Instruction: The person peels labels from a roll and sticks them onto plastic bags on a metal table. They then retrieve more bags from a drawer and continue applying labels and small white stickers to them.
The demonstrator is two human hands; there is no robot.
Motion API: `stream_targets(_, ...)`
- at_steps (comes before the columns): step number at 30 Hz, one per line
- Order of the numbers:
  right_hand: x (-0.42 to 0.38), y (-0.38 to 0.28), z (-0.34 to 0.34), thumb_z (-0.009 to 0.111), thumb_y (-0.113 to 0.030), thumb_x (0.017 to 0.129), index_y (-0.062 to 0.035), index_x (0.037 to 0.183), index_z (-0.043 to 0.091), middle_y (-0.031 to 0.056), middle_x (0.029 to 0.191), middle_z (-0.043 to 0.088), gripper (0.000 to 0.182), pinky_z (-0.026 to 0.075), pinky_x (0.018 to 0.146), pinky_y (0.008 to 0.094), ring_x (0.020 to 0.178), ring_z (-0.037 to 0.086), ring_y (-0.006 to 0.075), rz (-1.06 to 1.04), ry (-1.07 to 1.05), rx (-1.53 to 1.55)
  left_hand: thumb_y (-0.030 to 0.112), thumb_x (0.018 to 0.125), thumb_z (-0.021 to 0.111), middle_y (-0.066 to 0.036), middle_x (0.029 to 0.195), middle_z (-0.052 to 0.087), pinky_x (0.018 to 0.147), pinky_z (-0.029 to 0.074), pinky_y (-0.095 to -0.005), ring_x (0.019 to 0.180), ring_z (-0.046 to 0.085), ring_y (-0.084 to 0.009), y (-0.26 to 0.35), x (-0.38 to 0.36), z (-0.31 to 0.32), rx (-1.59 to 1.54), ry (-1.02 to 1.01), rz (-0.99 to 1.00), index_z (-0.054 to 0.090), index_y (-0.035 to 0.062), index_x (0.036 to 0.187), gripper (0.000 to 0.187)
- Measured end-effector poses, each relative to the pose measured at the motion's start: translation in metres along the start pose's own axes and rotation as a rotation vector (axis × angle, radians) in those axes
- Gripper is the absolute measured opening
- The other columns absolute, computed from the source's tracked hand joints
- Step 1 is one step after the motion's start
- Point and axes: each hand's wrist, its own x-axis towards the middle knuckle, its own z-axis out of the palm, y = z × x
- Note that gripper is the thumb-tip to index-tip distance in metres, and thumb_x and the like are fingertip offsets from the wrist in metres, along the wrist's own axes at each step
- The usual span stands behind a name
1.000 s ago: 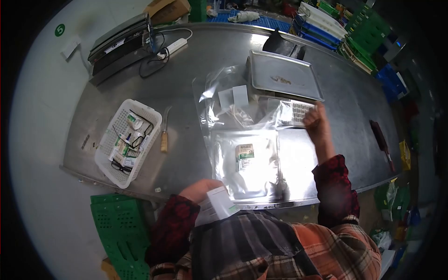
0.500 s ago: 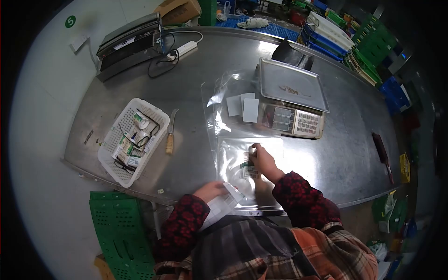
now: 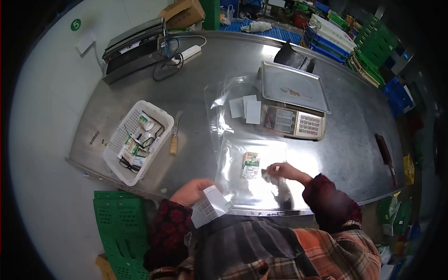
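Observation:
A clear plastic bag lies flat on the steel table, with a green, white and brown printed label on it. My left hand grips a sheet of labels, white with a grid of small rectangles, over the table's front edge. To the right of the printed label, my right hand is low over the bag with its fingertips pinched together. Something small and pale shows at those fingertips; glare keeps me from making it out.
Behind the bag are white cards and a scale with a metal tray. On the left sit a white basket of glasses and small items, a wooden-handled curved knife and a sealing machine. A dark brush-like tool lies far right.
My right hand has moved right, off the printed label, which now shows fully. My left hand has shifted slightly left with the sheet, whose grid now faces up more.

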Motion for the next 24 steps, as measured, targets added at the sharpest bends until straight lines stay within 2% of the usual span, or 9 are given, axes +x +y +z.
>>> stream_targets(1,0.018,0.020,-0.023,0.061,-0.011,0.083,-0.0048,0.093,0.062,-0.0005,0.087,0.064,0.011,0.044,0.077,0.0263,0.083,0.054,0.0085,0.120,0.213,-0.071,0.002,0.086,0.056,-0.004,0.089,0.065,0.081,0.046,-0.0263,0.085,0.061,-0.0109,-0.003,-0.001,-0.001,0.025,0.009,0.023,0.065,0.0019,0.092,0.011)
stream_targets(2,0.017,-0.024,-0.051,0.061,-0.011,0.083,-0.0054,0.091,0.063,0.0003,0.083,0.063,0.010,0.045,0.074,0.0252,0.079,0.054,0.0083,-0.173,0.349,0.099,0.002,0.085,0.056,-0.004,0.089,0.066,0.081,0.046,-0.0260,0.084,0.061,-0.0110,-0.003,0.000,0.000,0.039,0.021,0.021,0.065,0.0019,0.092,0.011)
stream_targets(4,0.010,-0.098,-0.094,0.058,-0.015,0.088,-0.0064,0.089,0.062,-0.0010,0.074,0.060,0.010,0.040,0.054,0.0220,0.062,0.049,0.0050,-0.056,0.828,0.069,0.001,0.085,0.056,-0.004,0.089,0.066,0.080,0.047,-0.0255,0.084,0.061,-0.0111,-0.001,0.004,0.003,0.064,0.046,0.009,0.065,0.0019,0.092,0.012)
stream_targets(5,-0.001,-0.126,-0.107,0.058,-0.016,0.088,-0.0042,0.089,0.061,-0.0042,0.073,0.055,0.012,0.040,0.062,0.0200,0.069,0.049,0.0045,-0.169,0.910,0.033,0.002,0.086,0.055,-0.004,0.088,0.066,0.079,0.048,-0.0247,0.082,0.062,-0.0110,-0.002,0.006,0.005,0.073,0.056,0.029,0.065,0.0017,0.093,0.012)
stream_targets(8,-0.015,-0.163,-0.065,0.058,-0.016,0.088,-0.0014,0.093,0.059,0.0028,0.079,0.059,0.015,0.044,0.064,0.0273,0.068,0.053,0.0123,-0.389,0.701,0.035,0.003,0.087,0.055,-0.005,0.088,0.066,0.078,0.047,-0.0243,0.083,0.062,-0.0108,-0.010,0.015,0.007,0.006,0.062,0.066,0.064,0.0014,0.094,0.012)
stream_targets(12,-0.023,-0.169,0.040,0.066,-0.030,0.083,-0.0022,0.103,0.057,0.0086,0.090,0.061,0.036,0.045,0.075,0.0311,0.085,0.058,0.0185,-0.127,-0.018,0.089,0.004,0.088,0.055,-0.005,0.091,0.066,0.079,0.047,-0.0244,0.085,0.062,-0.0107,-0.017,0.026,0.008,0.002,0.076,0.050,0.063,0.0007,0.097,0.013)
stream_targets(14,-0.022,-0.160,0.067,0.066,-0.023,0.084,-0.0038,0.097,0.057,0.0014,0.081,0.059,0.025,0.041,0.058,0.0229,0.065,0.050,0.0071,-0.112,-0.016,0.185,0.004,0.087,0.055,-0.004,0.092,0.065,0.079,0.047,-0.0241,0.086,0.062,-0.0106,-0.022,0.031,0.006,0.027,0.070,0.015,0.063,0.0002,0.098,0.013)
stream_targets(20,-0.010,-0.129,0.058,0.060,-0.020,0.087,-0.0036,0.085,0.061,-0.0013,0.075,0.060,0.016,0.044,0.061,0.0241,0.069,0.052,0.0074,0.146,0.045,0.428,0.005,0.086,0.059,-0.005,0.094,0.065,0.079,0.047,-0.0240,0.088,0.061,-0.0101,-0.072,0.055,-0.011,0.022,0.127,-0.066,0.062,-0.0014,0.101,0.017)
stream_targets(24,0.046,-0.066,0.035,0.063,-0.024,0.082,-0.0002,0.085,0.062,0.0106,0.075,0.064,0.024,0.048,0.066,0.0322,0.071,0.061,0.0199,0.112,0.434,0.061,0.006,0.085,0.060,-0.005,0.097,0.064,0.081,0.047,-0.0249,0.090,0.060,-0.0111,-0.109,0.079,-0.014,0.165,0.127,-0.091,0.061,-0.0022,0.103,0.019)
